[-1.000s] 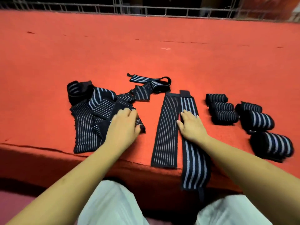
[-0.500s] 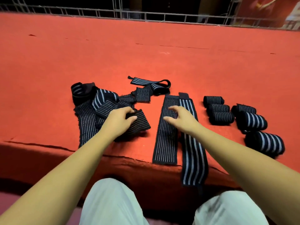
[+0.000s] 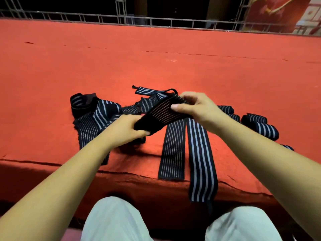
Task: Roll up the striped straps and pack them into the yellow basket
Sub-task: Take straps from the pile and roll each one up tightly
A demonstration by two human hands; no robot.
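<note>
Currently we log both hands raised a little above the red carpet-covered bench (image 3: pixel 173 70), sharing one black elastic strap with fine pale stripes (image 3: pixel 161 113).

Left hand (image 3: pixel 127 128): grip clamped on the strap's near-left end, fingers curled round it.
Right hand (image 3: pixel 194 106): grip pinched on the far-right end, thumb on the near face, the other fingers behind.

The strap spans the gap between the two hands, sloping up from near-left to far-right. As far as we can see, it hangs clear of the bench.

Below it, two more straps lie flat side by side, running near to far. One is a black flat strap with many thin stripes (image 3: pixel 172 153), its near end at the bench's edge. Just right of it is a black flat strap with broad grey stripes (image 3: pixel 201 162), whose near end hangs over that edge. Their far ends are hidden behind the held strap and the right hand.

At left we note a loose heap of unrolled black striped straps (image 3: pixel 93 115), partly under the left forearm. At right sits a cluster of rolled striped straps (image 3: pixel 265 129), partly hidden by the right forearm, so we cannot count them.

Far edge: grey metal railing (image 3: pixel 173 21). Nearest us: pale trousers (image 3: pixel 114 221).
</note>
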